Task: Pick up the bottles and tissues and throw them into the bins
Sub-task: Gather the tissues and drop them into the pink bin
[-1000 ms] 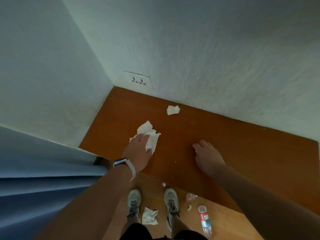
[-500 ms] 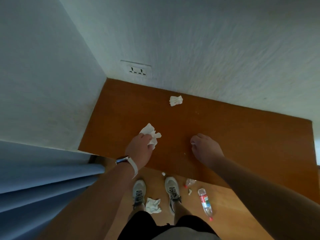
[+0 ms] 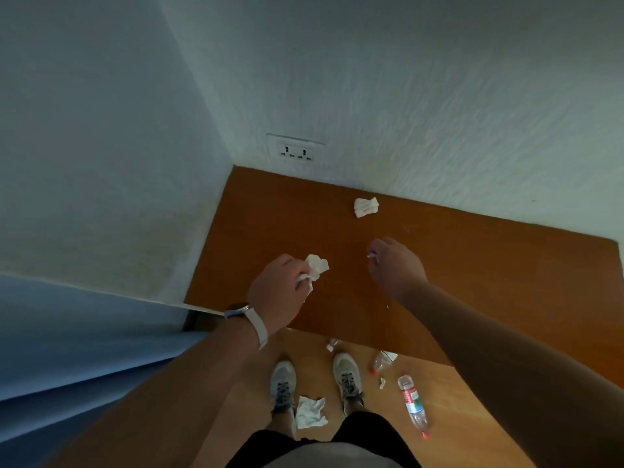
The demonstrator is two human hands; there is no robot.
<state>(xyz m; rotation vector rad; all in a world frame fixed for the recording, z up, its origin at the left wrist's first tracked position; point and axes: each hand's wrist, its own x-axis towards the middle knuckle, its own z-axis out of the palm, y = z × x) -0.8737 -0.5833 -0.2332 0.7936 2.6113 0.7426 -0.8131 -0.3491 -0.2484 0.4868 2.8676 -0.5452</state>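
My left hand (image 3: 278,293) grips a crumpled white tissue (image 3: 317,265) just above the brown table (image 3: 489,275). To its right, my right hand (image 3: 396,265) has curled fingers and pinches a tiny white tissue scrap (image 3: 371,264) at their tips. A second balled tissue (image 3: 366,207) lies on the table near the back wall. On the floor, a flat tissue (image 3: 309,412) lies between my shoes. A clear bottle with a red label (image 3: 413,405) and a crushed bottle (image 3: 382,360) lie to the right of my feet. No bin is in view.
White walls meet in a corner behind the table, with a double socket (image 3: 296,152) low on the back wall. A blue curtain (image 3: 84,349) hangs at the left. Small scraps (image 3: 382,382) lie on the wooden floor (image 3: 472,417).
My left hand has bunched the spread tissue into its fist and lifted it. My right hand has curled its fingers around a tiny scrap.
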